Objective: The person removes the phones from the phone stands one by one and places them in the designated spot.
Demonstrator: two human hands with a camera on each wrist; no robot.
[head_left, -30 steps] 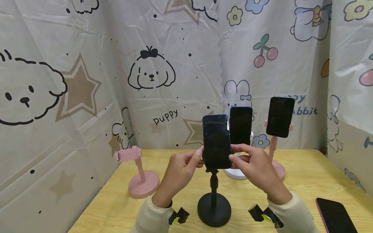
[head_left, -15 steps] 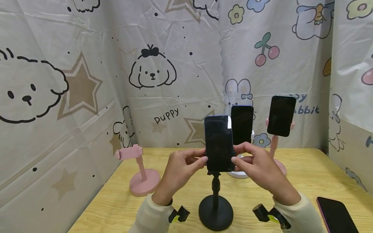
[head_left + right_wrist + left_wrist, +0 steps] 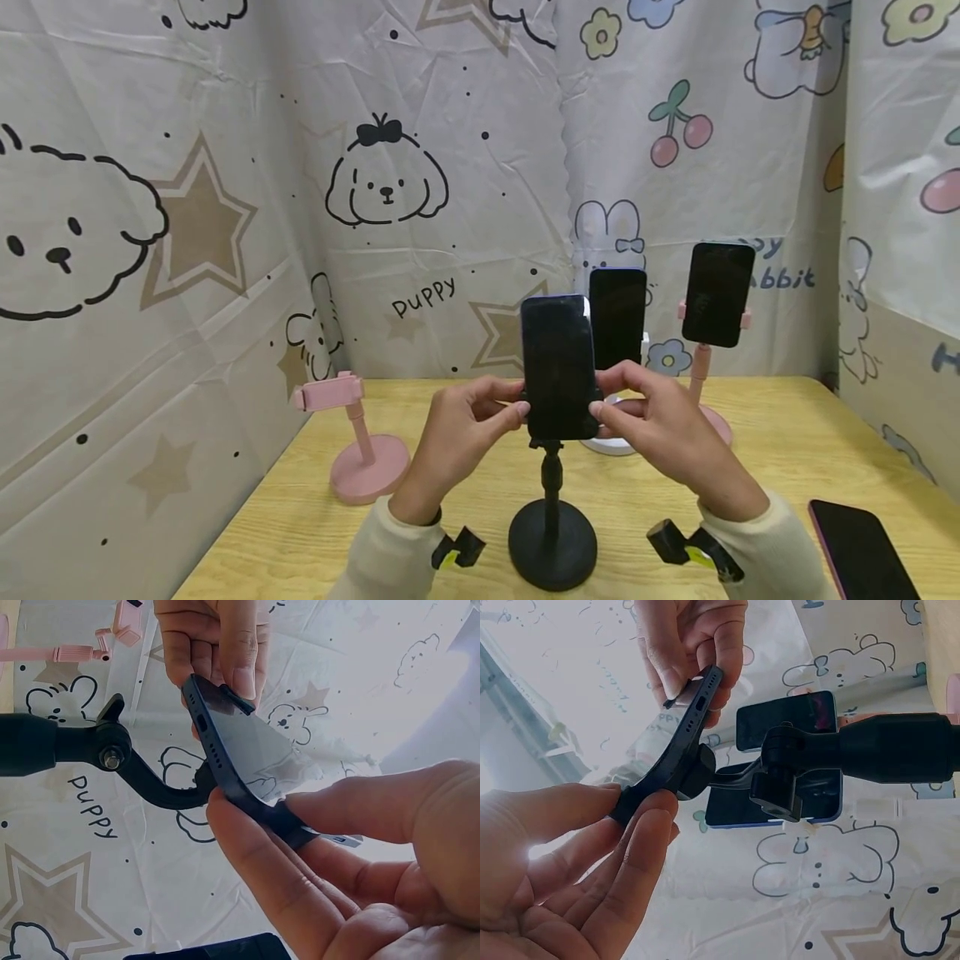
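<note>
A dark phone stands upright in the clamp of a black phone stand, its screen facing the person. My left hand pinches the clamp at the phone's left edge, thumb in front and fingers behind. On the opposite edge my right hand does the same with thumb and index finger. The left wrist view shows the phone's bottom edge with its port, and the clamp's black end between thumb and fingers. In the right wrist view the other clamp end sits between the right thumb and fingers.
Behind, a phone stands on a white stand and another on a pink stand. A pink stand without a phone is at left. One phone lies flat on the wooden table at right.
My left thumb has shifted down along the phone's edge since a second ago. Both hands stay at the phone's sides, and the stand keeps its place while the head view shifts slightly.
</note>
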